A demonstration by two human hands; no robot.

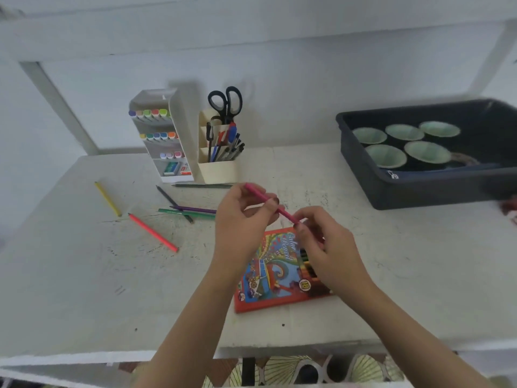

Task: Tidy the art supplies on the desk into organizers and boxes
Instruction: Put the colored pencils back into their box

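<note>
Pink pencil (260, 194): held in the air just above the far end of the colour pencil box (265, 278), slanting down from upper left to lower right.
Left hand (243, 222): the fingers pinch the pencil near its middle, with the thumb lying across the shaft.
Right hand (327, 247): the fingers are curled and seem to nip the pencil's lower end. The hand hovers over the side of the box where packed pencils show.
Handling: I'd judge it light and stiff, with smooth paint that could roll between the fingers. The point is the brittle part, so take it by the shaft and guide it in straight rather than pushing on the tip.
Look: a slim, straight stick, bright pink along all that shows — the lower tip is hidden by the right hand.
Box: a flat orange-red carton with a swirly picture, lying on the surface (84, 275) near its front edge.
Loose pencils: a yellow pencil (107, 198), a coral pencil (153, 233), and a green pencil (186, 213), purple pencil (193, 210) and dark pencil (173, 201) crossing one another — all to the left of the hands.
Behind: a marker organizer (159, 135), and beside it a pen holder (218, 169) with scissors (225, 103) in it.
</note>
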